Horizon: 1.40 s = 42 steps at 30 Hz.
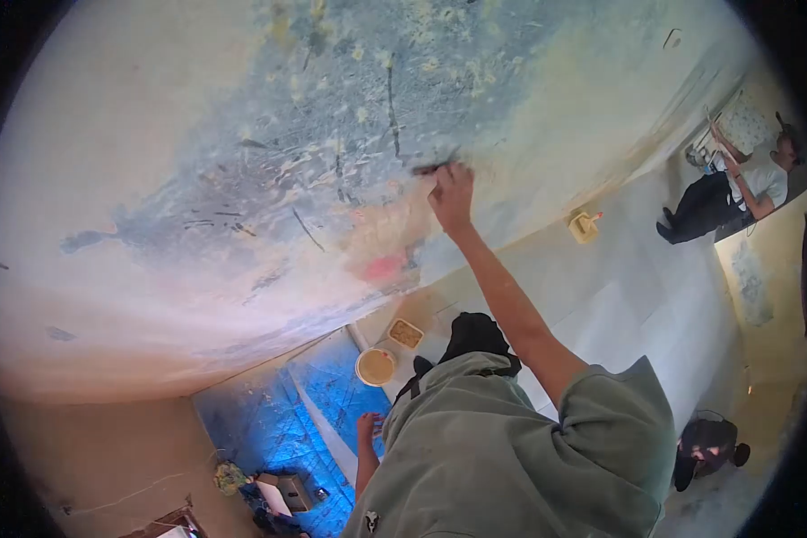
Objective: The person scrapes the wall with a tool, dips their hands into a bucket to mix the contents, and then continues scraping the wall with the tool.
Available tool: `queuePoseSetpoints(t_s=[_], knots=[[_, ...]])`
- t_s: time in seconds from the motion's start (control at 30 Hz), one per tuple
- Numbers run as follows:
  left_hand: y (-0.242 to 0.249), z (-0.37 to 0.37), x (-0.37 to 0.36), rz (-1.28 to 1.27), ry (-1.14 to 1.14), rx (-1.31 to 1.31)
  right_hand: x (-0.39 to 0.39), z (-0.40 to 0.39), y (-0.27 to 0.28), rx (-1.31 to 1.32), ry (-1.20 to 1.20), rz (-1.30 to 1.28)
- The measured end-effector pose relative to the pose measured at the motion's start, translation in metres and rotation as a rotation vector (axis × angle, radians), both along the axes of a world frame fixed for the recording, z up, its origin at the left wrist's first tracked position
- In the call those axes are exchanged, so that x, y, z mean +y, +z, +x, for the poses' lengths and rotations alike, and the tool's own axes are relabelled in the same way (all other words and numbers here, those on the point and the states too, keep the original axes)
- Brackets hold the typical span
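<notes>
Right hand (451,195) raised, arm outstretched, grip clenched on scraper (432,167) against wall (242,179); left hand (368,425) hangs loose, released.

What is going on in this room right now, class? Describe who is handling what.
A person in a green shirt reaches the right hand up and presses a dark scraper-like tool against a patchy wall of blue, yellow and bare plaster. The left hand hangs low and seems to hold nothing. A round bucket and a tray stand on the floor beside blue sheeting. Another person works on the far wall.
</notes>
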State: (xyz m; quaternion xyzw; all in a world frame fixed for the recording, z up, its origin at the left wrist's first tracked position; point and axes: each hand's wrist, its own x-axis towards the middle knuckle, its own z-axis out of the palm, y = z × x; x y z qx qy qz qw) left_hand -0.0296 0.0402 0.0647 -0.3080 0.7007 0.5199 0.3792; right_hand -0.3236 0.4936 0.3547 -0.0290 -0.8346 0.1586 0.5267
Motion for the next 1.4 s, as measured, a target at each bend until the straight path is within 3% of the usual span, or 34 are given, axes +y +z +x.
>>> queuePoseSetpoints(t_s=[0.07,0.13,0.2,0.3,0.43,0.5,0.57,0.7,0.8,0.93,1.13,1.2,1.33,1.4], knots=[[0.003,-0.007,0.005,0.028,0.006,-0.025,0.005,0.012,-0.031,0.033,-0.017,0.056],[0.009,-0.019,0.014,0.04,0.037,-0.028,0.012,0.018,-0.031,-0.331,0.18,0.065],[0.015,-0.02,0.027,0.003,0.087,0.019,0.018,0.012,-0.01,-0.304,0.154,0.071],[0.013,-0.023,0.045,-0.005,0.054,-0.038,0.024,0.011,0.06,0.013,0.148,0.032],[0.017,-0.034,0.087,0.011,0.023,-0.053,0.04,0.001,0.004,-0.035,0.187,0.08],[0.015,-0.049,0.118,0.031,0.041,-0.009,0.045,0.005,-0.033,-0.177,0.251,0.276],[0.018,-0.061,0.145,0.04,0.052,0.014,0.052,0.01,-0.032,-0.181,0.257,0.248],[0.031,-0.081,0.188,0.047,0.03,0.075,0.064,0.016,0.029,-0.133,0.228,0.094],[0.034,-0.086,0.205,0.004,0.012,0.069,0.069,0.004,0.006,-0.12,0.294,0.124],[0.041,-0.074,0.213,0.01,0.064,0.087,0.063,0.002,-0.059,-0.215,0.386,0.278],[0.033,-0.032,0.198,-0.005,0.158,0.006,0.065,0.003,0.005,-0.156,0.276,0.137],[0.023,-0.011,0.186,-0.016,0.145,-0.136,0.064,-0.004,0.004,-0.069,0.328,0.1],[0.019,0.008,0.168,-0.044,0.141,-0.215,0.048,0.0,-0.063,-0.29,0.413,0.244],[0.024,0.01,0.156,-0.026,0.158,-0.182,0.039,0.01,-0.057,-0.377,0.429,0.245]])
